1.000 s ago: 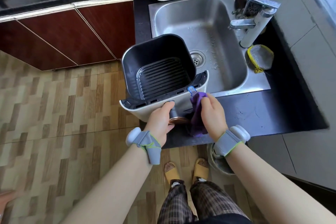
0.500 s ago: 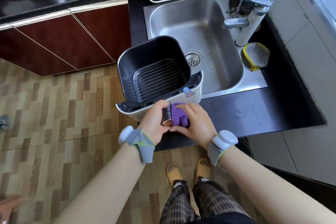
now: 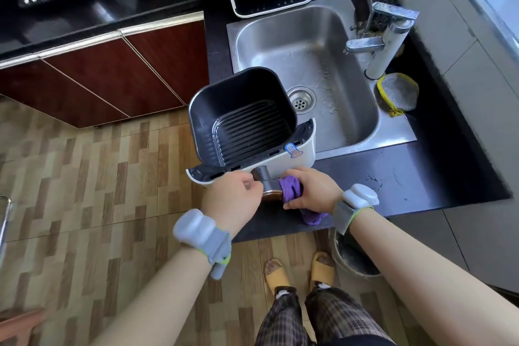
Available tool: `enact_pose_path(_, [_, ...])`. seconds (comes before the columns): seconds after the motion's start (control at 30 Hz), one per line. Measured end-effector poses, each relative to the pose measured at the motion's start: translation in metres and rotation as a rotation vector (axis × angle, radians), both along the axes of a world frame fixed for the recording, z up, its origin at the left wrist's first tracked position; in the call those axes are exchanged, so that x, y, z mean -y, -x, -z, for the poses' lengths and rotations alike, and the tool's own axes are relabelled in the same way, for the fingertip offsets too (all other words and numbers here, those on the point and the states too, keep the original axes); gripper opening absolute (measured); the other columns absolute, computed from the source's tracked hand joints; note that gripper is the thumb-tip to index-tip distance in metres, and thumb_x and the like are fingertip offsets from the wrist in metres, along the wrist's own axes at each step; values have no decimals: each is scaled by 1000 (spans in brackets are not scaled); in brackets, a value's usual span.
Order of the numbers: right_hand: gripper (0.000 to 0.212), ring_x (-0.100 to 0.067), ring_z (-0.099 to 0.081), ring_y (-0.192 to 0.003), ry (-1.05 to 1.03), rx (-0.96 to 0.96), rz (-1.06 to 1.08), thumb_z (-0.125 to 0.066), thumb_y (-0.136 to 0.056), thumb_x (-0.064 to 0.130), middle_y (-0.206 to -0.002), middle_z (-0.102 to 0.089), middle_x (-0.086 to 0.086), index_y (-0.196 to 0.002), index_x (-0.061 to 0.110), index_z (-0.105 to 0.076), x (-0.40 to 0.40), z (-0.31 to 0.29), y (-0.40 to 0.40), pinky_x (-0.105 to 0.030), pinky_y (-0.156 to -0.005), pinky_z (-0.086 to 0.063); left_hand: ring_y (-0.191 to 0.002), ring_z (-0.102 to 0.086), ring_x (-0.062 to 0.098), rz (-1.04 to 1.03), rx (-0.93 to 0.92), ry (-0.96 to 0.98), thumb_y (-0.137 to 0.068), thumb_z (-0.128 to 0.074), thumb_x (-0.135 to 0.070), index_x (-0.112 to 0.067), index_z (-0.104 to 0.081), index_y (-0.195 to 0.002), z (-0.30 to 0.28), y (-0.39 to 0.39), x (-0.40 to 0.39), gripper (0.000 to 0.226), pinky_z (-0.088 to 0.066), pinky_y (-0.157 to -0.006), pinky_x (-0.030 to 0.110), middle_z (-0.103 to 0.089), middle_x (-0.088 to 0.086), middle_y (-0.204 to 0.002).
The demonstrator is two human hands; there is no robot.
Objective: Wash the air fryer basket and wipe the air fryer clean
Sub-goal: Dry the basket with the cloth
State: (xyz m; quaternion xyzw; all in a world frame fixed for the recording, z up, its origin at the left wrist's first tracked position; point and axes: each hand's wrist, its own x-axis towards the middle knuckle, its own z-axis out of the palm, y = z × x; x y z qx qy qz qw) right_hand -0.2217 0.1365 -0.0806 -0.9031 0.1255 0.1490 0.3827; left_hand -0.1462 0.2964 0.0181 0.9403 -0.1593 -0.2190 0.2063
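Purple cloth now wrapped round basket handle in right hand, left hand gripping handle.

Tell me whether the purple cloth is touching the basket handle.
Touching. The head view shows the purple cloth, gripped by the right hand, pressed against the basket handle.

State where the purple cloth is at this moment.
In the head view, the purple cloth sits low and centre-right, gripped in the right hand against the air fryer basket's handle, above the black counter's front edge.
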Motion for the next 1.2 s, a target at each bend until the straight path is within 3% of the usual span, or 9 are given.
enact_pose_path(0.07, [58,-21,-52,-112,-18,-4,10,-81,-66,38,-120,-57,4,-118,26,-57,1,-4,0,-36,-94,-43,-84,-55,22,185,415,-24,-78,-57,-21,-19,-65,-79,-10,-1,-9,8,-41,-64,31,-62,-2,-79])
enact_pose_path(0.13, [55,-21,-52,-110,-39,-9,12,-81,-65,36,-116,-58,3,-114,25,-59,2,-7,2,-36,-93,-43,-96,-52,25,315,569,-57,-77,-63,-20,-19,-65,-100,-10,-8,-12,23,-39,-79,37,-60,0,-96])
enact_pose_path(0.3, [51,-20,-52,-106,-81,-3,10,-83,-63,30,-110,-59,2,-109,24,-62,7,-10,10,-32,-90,-42,-122,-39,15,488,330,-215,-92,-49,-36,-25,-47,-129,5,-30,-7,39,-6,-111,32,-50,-7,-121])
enact_pose_path(0.63, [37,-10,-57,-75,-302,14,145,-85,-53,16,-77,-62,10,-79,30,-62,41,-58,16,-24,-74,-46,-106,-51,23,435,157,6,-95,-44,-30,-15,-43,-129,-5,-31,8,37,-37,-82,28,-46,3,-121])
enact_pose_path(0.77, [42,-14,-58,-67,-550,181,331,-78,-51,11,-71,-63,2,-92,11,-65,55,-95,13,-24,-61,-51,-86,-49,18,352,166,111,-93,-48,-31,-16,-53,-110,-21,-48,23,22,-33,-74,26,-46,-1,-100])
enact_pose_path(0.87, [29,-16,-60,-54,-793,321,533,-73,-76,10,-66,-64,-1,-104,13,-63,62,-119,5,-24,-46,-47,-68,-48,18,259,149,236,-92,-53,-29,-8,-57,-86,-37,-62,38,22,-31,-61,30,-53,4,-76])
enact_pose_path(0.93, [20,-7,-57,-61,-668,424,708,-66,-85,22,-71,-62,7,-103,16,-61,62,-131,-5,-22,-56,-46,-59,-45,15,205,133,296,-93,-54,-31,-3,-58,-81,-48,-66,49,30,-33,-56,27,-53,3,-66])
enact_pose_path(1.03, [42,0,-55,-82,-618,546,1002,-56,-88,39,-92,-58,11,-122,16,-47,59,-144,-16,-21,-73,-44,-48,-31,6,106,89,395,-93,-53,-34,1,-53,-71,-60,-71,65,42,-23,-45,21,-37,2,-58])
enact_pose_path(1.2, [28,6,-50,-101,-507,706,1019,-41,-87,47,-109,-48,18,-113,37,-39,46,-155,-2,-17,-87,-36,-66,-37,19,-138,-200,647,-91,-54,-25,-9,-51,-75,-74,-77,87,22,-27,-63,33,-40,10,-71])
